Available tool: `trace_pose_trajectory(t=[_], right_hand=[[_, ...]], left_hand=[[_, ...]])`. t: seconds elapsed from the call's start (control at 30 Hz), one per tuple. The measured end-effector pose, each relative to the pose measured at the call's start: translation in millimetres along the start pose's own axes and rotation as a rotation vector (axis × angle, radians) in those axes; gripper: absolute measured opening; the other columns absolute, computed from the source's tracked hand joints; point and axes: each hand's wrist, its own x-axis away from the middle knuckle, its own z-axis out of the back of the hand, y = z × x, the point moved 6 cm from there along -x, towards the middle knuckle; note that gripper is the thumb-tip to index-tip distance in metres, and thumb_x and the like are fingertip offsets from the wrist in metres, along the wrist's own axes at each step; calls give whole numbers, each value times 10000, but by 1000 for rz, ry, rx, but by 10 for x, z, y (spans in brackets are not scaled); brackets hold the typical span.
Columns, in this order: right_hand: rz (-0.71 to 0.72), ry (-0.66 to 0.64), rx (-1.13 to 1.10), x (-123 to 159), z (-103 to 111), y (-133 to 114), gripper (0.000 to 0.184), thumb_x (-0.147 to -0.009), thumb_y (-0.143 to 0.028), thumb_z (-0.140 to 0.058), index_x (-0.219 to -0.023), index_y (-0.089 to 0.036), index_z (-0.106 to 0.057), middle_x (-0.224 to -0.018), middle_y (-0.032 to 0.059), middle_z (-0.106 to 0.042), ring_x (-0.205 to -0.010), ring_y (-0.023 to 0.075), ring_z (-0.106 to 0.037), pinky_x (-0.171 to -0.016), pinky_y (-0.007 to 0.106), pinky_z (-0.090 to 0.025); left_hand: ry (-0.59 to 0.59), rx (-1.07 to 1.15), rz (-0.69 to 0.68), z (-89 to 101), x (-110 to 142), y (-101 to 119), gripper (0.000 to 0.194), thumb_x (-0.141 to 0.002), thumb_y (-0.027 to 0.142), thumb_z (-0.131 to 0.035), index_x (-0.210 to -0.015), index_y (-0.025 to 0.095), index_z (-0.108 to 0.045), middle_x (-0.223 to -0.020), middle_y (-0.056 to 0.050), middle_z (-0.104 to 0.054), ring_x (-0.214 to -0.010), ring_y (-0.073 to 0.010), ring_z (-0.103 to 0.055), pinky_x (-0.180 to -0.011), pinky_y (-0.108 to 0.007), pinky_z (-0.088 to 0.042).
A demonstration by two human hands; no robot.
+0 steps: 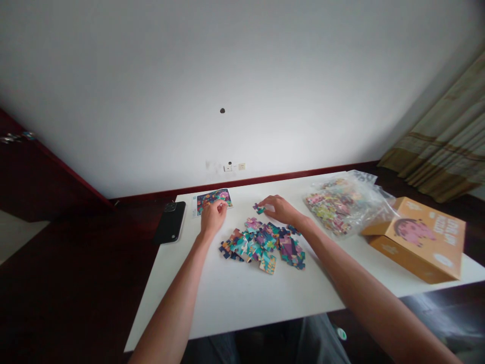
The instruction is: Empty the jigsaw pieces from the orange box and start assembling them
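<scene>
Over the lower edge of a colourful picture card (pixel 204 197) at the far left of the table, my left hand (pixel 213 218) is closed, with its thumb and fingers curled together. Anything between those fingertips is hidden. My right hand (pixel 279 209) reaches behind the heap, its fingers on a jigsaw puzzle piece (pixel 258 208) in teal and purple at the white tabletop. Between my forearms lies a loose heap of jigsaw puzzle pieces (pixel 252 243), several overlapping, in teal, purple, orange and dark blue.
A black phone (pixel 171 222) lies at the table's left edge. To the right are clear plastic bags of puzzle pieces (pixel 337 205) and an orange cardboard box (pixel 422 240) with a pink animal printed on it. Behind the white table (pixel 231 308) stands a wall (pixel 265 101) with sockets.
</scene>
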Motion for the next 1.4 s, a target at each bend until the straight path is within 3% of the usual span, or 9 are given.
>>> trace_pose_trajectory(t=[0.3, 0.47, 0.67, 0.83, 0.93, 1.03, 1.17, 1.3, 1.4], right_hand=[[-37, 50, 49, 16, 108, -16, 312, -889, -160, -690, -1195, -189, -745, -1233, 135, -718, -1174, 276, -659, -1077, 439, -467], [-90, 68, 25, 16, 105, 92, 310, -877, -144, -699, -1176, -204, -757, -1214, 112, -730, -1163, 257, -666, -1076, 399, -470], [-276, 9, -15, 19, 108, 237, 304, -885, -111, -654, -1150, -184, -782, -1204, 96, -747, -1037, 212, -704, -974, 294, -507], [-252, -26, -15, 23, 160, 176, 280, -885, -150, -665, -1133, -187, -790, -1111, 91, -764, -944, 198, -696, -880, 261, -499], [-220, -65, -47, 29, 199, 80, 236, -886, -222, -682, -1086, -192, -802, -901, 53, -742, -782, 159, -646, -748, 243, -459], [-188, -202, -164, 49, 189, -79, 246, -885, -371, -703, -1023, -194, -804, -662, -19, -609, -601, 115, -513, -607, 242, -364], [-101, -405, -349, 95, 121, -310, 371, -827, -508, -759, -1014, -188, -785, -611, -56, -505, -561, 99, -436, -552, 242, -308], [-86, -455, -408, 113, 63, -346, 448, -793, -566, -783, -1033, -188, -775, -620, -65, -477, -568, 98, -436, -544, 235, -305], [-106, -508, -405, 133, 8, -320, 465, -747, -558, -829, -1033, -194, -778, -630, -68, -478, -572, 94, -437, -539, 230, -300]], left_hand=[[-230, -12, -376, -95, 152, 497, 281, -992, 357, -581, -1180, 240, -753, -949, -68, -718, -959, -232, -650, -948, -346, -484], [-364, 7, -454, -249, 290, 634, 424, -983, 533, -605, -1254, 232, -730, -1117, -98, -692, -1126, -262, -612, -1031, -377, -465], [-365, 53, -446, -310, 268, 589, 345, -890, 544, -731, -1015, 223, -728, -1034, -81, -681, -1052, -256, -622, -981, -362, -471], [-314, 164, -327, -278, 208, 519, 250, -845, 398, -769, -911, 209, -618, -917, -35, -668, -902, -213, -613, -855, -316, -471], [-300, 306, -199, -277, 148, 414, 159, -870, 331, -691, -871, 207, -592, -866, -12, -653, -820, -176, -606, -782, -282, -467], [-300, 471, -74, -290, 88, 312, 164, -877, 347, -649, -859, 201, -574, -839, -9, -655, -781, -161, -620, -743, -265, -479], [-333, 591, 9, -306, 73, 260, 213, -872, 346, -652, -1014, 209, -572, -806, 2, -679, -744, -166, -664, -695, -259, -486], [-293, 374, -86, -236, 98, 312, 241, -923, 302, -613, -1148, 215, -625, -818, -7, -705, -728, -172, -661, -701, -275, -469], [-180, 34, -199, -128, 106, 391, 120, -944, 286, -601, -964, 228, -705, -811, -28, -694, -789, -196, -639, -761, -302, -444]])
